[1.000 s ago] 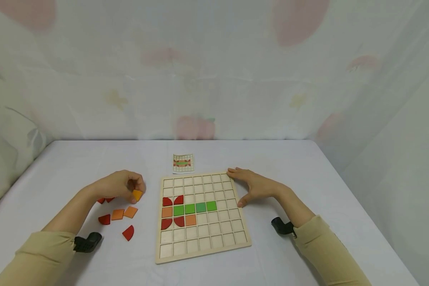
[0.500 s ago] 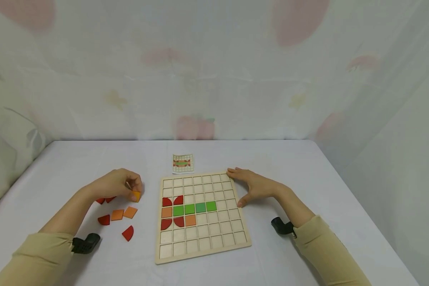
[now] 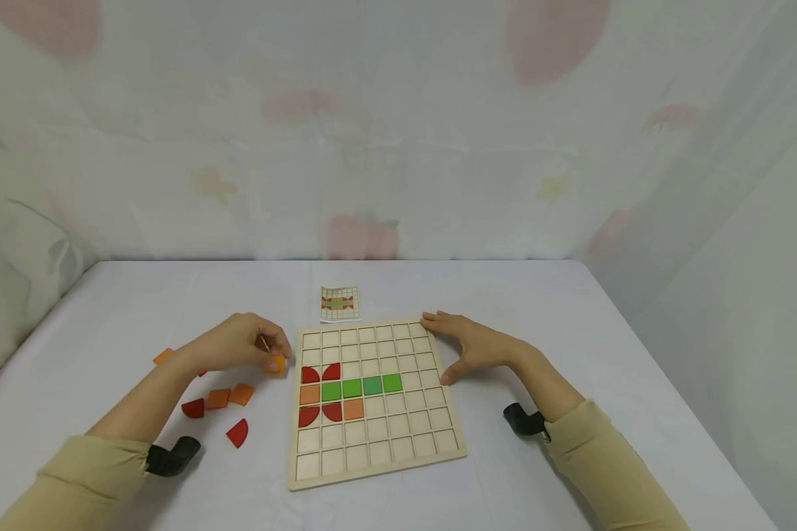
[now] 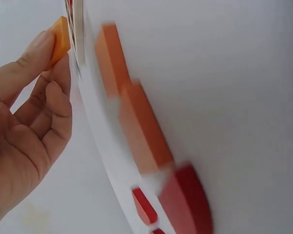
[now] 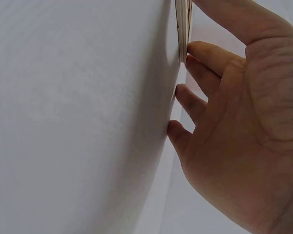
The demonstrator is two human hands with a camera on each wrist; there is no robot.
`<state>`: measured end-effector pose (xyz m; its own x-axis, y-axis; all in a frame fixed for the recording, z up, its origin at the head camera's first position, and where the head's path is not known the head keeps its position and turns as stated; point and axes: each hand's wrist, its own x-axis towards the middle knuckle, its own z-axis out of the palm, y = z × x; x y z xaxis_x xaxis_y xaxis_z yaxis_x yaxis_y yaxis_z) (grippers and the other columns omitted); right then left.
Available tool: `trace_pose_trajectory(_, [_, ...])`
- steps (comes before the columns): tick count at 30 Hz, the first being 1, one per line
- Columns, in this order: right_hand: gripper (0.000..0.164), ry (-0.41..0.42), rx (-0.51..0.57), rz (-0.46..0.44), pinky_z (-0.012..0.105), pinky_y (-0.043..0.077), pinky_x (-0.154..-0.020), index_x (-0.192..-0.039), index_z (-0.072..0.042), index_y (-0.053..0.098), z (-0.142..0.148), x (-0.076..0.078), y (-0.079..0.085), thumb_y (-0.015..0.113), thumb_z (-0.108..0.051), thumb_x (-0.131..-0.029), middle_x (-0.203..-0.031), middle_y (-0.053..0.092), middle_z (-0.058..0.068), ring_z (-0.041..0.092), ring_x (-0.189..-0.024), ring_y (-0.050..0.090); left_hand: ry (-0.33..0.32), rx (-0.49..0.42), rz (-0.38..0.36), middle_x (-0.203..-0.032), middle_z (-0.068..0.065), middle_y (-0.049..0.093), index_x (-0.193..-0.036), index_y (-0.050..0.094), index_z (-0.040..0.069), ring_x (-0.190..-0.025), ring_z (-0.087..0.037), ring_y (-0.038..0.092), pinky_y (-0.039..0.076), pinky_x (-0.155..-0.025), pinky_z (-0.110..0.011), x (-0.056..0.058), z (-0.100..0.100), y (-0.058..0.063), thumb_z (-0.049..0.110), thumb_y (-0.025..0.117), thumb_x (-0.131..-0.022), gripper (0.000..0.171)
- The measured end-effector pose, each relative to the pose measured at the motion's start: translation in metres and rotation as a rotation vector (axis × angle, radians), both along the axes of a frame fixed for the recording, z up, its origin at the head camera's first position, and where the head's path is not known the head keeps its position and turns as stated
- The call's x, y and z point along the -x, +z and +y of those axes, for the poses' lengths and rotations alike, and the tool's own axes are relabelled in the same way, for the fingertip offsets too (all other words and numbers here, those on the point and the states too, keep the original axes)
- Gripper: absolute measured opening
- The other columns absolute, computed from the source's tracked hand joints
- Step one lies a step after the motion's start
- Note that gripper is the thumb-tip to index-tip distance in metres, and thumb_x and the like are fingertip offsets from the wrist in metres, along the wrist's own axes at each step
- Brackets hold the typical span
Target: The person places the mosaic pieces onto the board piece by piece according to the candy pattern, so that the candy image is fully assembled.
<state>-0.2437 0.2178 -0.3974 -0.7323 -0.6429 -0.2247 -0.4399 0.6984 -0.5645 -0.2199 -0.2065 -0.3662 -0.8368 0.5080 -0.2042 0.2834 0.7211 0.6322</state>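
My left hand (image 3: 242, 343) pinches a yellow-orange square tile (image 3: 277, 364) between thumb and fingers, just left of the wooden grid board (image 3: 401, 446). In the left wrist view the tile (image 4: 62, 39) stands tilted at the fingertips. Along the board's right side lies my right hand (image 3: 474, 343), fingers and thumb spread, touching the edge near the far corner; in the right wrist view the board's edge (image 5: 183, 29) meets its fingers. Set in the grid are several green squares (image 3: 352, 388), orange squares (image 3: 354, 408) and red quarter-circle tiles (image 3: 310, 416).
Loose orange squares (image 3: 218, 399) and red quarter-circle tiles (image 3: 237, 433) lie left of the board, some partly behind the left forearm. Another orange tile (image 3: 163, 355) sits farther left. Behind the board is a small printed pattern card (image 3: 340, 304).
My left hand has moved right toward the board, carrying the yellow-orange tile. An orange tile to the left of the forearm now shows. The right hand stays at the board's edge.
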Motion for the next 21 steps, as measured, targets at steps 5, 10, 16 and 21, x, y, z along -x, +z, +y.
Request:
trace_pose_trajectory(5, [0.107, 0.002, -0.008, 0.007, 0.054, 0.012, -0.126, -0.156, -0.019, 0.030, -0.001, 0.001, -0.001, 0.087, -0.044, -0.069, -0.167, 0.019, -0.005, 0.025, -0.157, 0.009, -0.043, -0.051, 0.005, -0.081, 0.004, 0.070, -0.090, 0.075, 0.017, -0.077, -0.013, 0.058, 0.049, -0.067, -0.022, -0.007, 0.022, 0.000, 0.007, 0.077, -0.080, 0.014])
trace_pose_trajectory(10, [0.108, 0.003, -0.007, 0.005, 0.054, 0.012, -0.126, -0.156, -0.019, 0.030, -0.001, 0.001, -0.001, 0.087, -0.045, -0.068, -0.167, 0.019, -0.004, 0.025, -0.157, 0.009, -0.079, -0.095, 0.019, -0.081, 0.006, 0.071, -0.091, 0.074, 0.016, -0.075, -0.011, 0.059, 0.049, -0.066, -0.021, -0.013, 0.045, -0.003, 0.011, 0.078, -0.082, 0.011])
trace_pose_trajectory(16, [0.107, -0.002, -0.004, -0.002, 0.054, 0.012, -0.126, -0.156, -0.020, 0.029, -0.001, 0.000, 0.000, 0.087, -0.044, -0.068, -0.167, 0.019, -0.006, 0.025, -0.158, 0.008, -0.092, -0.151, 0.067, -0.081, 0.005, 0.071, -0.093, 0.074, 0.015, -0.075, -0.007, 0.061, 0.051, -0.067, -0.020, -0.019, 0.075, -0.004, 0.012, 0.075, -0.085, 0.009])
trace_pose_trajectory(21, [0.107, -0.005, 0.004, -0.013, 0.054, 0.012, -0.126, -0.156, -0.019, 0.030, -0.002, -0.001, 0.002, 0.087, -0.043, -0.068, -0.167, 0.019, -0.005, 0.025, -0.158, 0.008, -0.107, -0.215, 0.058, -0.088, 0.003, 0.074, -0.098, 0.075, 0.013, -0.077, -0.006, 0.064, 0.054, -0.071, -0.020, -0.029, 0.097, -0.011, 0.010, 0.073, -0.087, 0.011])
